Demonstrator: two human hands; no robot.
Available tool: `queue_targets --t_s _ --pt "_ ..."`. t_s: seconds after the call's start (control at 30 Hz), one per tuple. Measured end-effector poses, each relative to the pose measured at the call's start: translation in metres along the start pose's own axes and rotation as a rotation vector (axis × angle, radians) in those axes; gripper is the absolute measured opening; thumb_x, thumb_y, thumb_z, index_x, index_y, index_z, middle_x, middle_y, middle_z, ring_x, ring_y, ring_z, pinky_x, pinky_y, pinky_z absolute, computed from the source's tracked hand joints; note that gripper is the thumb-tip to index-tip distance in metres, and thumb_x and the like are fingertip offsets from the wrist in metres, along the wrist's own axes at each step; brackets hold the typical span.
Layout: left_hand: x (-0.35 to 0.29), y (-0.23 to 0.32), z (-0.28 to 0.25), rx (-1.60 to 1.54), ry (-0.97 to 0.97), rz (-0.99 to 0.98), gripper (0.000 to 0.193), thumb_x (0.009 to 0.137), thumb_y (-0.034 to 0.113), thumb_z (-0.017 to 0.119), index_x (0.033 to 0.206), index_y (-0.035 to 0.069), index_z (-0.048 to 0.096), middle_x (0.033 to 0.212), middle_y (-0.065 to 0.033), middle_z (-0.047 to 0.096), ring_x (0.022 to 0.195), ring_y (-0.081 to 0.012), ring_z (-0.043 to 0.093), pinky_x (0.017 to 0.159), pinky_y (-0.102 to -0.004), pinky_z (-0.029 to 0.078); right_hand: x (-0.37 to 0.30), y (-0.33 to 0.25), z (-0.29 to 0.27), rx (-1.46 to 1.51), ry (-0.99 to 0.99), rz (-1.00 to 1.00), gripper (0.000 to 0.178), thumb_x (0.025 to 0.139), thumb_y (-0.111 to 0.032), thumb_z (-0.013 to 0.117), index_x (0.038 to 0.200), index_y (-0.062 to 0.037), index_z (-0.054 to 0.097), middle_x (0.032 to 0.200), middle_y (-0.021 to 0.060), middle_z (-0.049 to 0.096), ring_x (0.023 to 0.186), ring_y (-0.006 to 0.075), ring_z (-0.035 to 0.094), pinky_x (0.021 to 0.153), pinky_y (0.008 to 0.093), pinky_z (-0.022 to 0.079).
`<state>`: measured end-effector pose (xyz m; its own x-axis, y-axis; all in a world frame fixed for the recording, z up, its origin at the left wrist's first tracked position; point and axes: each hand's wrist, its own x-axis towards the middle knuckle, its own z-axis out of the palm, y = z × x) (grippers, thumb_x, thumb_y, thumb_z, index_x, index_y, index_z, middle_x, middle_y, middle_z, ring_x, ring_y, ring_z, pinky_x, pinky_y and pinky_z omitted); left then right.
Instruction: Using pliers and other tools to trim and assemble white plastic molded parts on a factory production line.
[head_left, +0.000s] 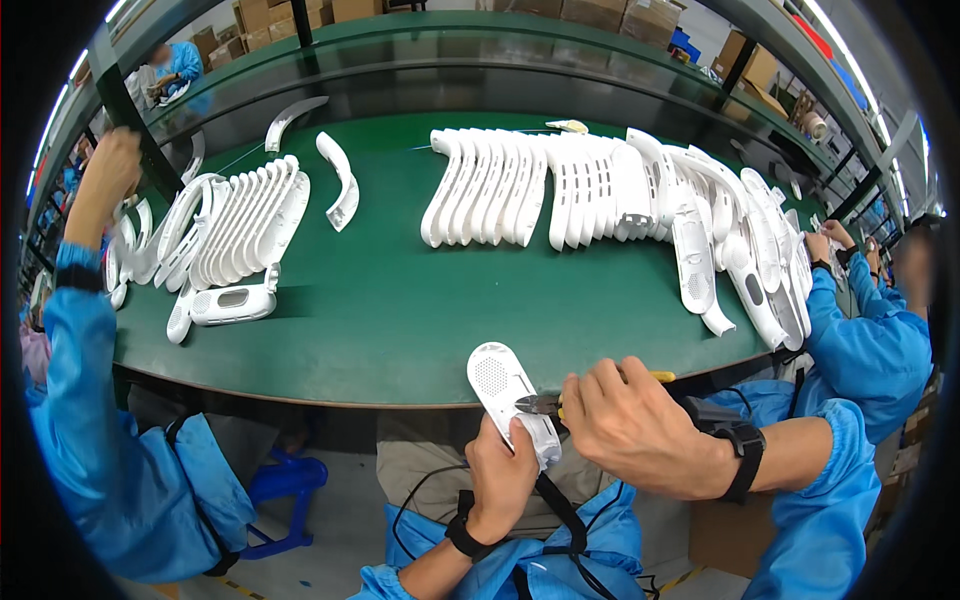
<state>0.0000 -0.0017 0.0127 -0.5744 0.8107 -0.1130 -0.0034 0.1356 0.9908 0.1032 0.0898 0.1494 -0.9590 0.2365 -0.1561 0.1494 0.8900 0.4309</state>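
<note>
White plastic part (500, 386), dotted with small holes at far end, tilted at near edge of green table (340, 300). Left hand (500, 468) closed round its nearer end, pinching it. Right hand (640, 430) curled around yellow-handled pliers (540, 404), metal nose against part's right side. Curved white pieces (485, 190) lined up in row farther back on table.

Looks like smooth, satiny plastic on the white, round-ended, perforated shell (500, 386); shows grey metal on the yellow-handled pliers-like tool (541, 404); appears smooth, faintly glossy across the broad green tabletop (390, 300).
</note>
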Motion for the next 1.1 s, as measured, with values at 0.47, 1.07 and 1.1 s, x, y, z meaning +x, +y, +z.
queue_targets --t_s 0.47,1.07,1.1 --pt "0.003 -0.006 -0.002 0.158 0.024 0.164 0.015 0.092 0.006 0.052 0.099 -0.007 0.056 0.071 -0.0246 0.064 0.065 -0.0405 0.065 0.055 -0.0434 0.049 0.018 0.007 -0.011 -0.148 -0.029 -0.131 0.015 0.068 -0.014 0.060 0.063 -0.0007 0.058 0.058 0.0039 0.042 0.059 0.0167 0.043 0.053 0.0310 0.031" --pt "0.013 -0.002 -0.015 0.194 -0.014 0.102 0.020 0.094 0.013 0.053 0.094 -0.002 0.066 0.067 -0.0222 0.062 0.060 -0.0358 0.065 0.053 -0.0392 0.046 0.021 0.033 0.025 1.224 -0.551 0.425 0.045 0.096 -0.037 0.053 0.082 0.0048 0.062 0.071 0.0208 0.061 0.063 0.0336 0.061 0.062 0.0380 0.053" --pt "0.015 -0.001 -0.018 0.184 -0.035 0.073 0.021 0.094 0.014 0.053 0.094 -0.003 0.065 0.067 -0.0220 0.062 0.061 -0.0361 0.065 0.054 -0.0396 0.046 0.024 0.036 0.019 1.527 -0.843 0.643 0.046 0.096 -0.039 0.052 0.086 0.0054 0.061 0.070 0.0213 0.060 0.064 0.0338 0.061 0.063 0.0384 0.053"
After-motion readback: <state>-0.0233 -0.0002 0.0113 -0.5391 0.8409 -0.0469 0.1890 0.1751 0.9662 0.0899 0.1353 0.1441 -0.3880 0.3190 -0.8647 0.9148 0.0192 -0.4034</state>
